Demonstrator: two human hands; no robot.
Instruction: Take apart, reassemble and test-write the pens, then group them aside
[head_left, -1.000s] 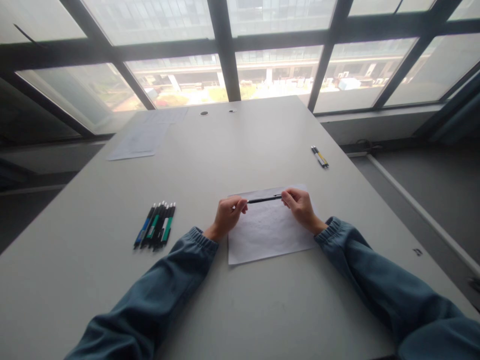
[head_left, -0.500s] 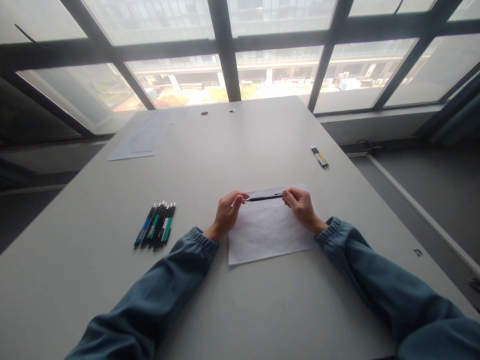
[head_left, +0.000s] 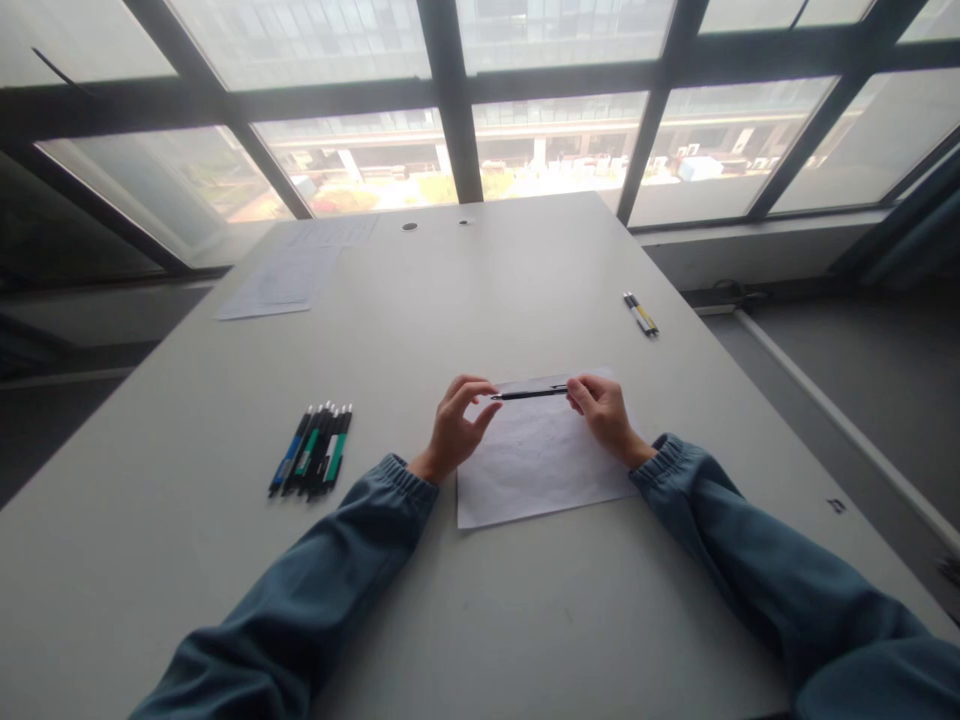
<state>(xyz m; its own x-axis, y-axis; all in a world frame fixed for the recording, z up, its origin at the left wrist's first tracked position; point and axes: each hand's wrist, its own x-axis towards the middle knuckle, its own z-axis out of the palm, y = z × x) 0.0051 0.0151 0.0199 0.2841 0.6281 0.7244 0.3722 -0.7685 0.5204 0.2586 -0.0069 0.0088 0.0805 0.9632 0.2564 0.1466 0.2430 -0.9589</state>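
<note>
a person in blue-grey sleeves (head_left: 322,560) holds one black ballpoint pen (head_left: 529,394) level above the far part of a white paper sheet (head_left: 544,460), beside a window. the right hand (head_left: 600,410) is closed in a pinch, thumb and fingers on the pen's clip end. the left hand (head_left: 459,425) is partly open, thumb and forefinger parted around the pointed end; whether either touches the tip cannot be told.

the step in hand appears to be a two-handed handling of the pen's pointed end, with the right hand bearing the hold. from this pose, a further move at the tip would call for a steady right pinch and a light, well-aimed closing of the left thumb and forefinger.

by count: one pen between the hands and one sheet beneath. to the left, a bundle of pens (head_left: 311,452) lies side by side, at least five, blue, green and black among them; overlap hides the exact number. to the right, two pens (head_left: 640,314), one with yellow, lie together near the edge of the white table (head_left: 525,620). papers (head_left: 274,275) overlap at the far left, their number unclear.
</note>
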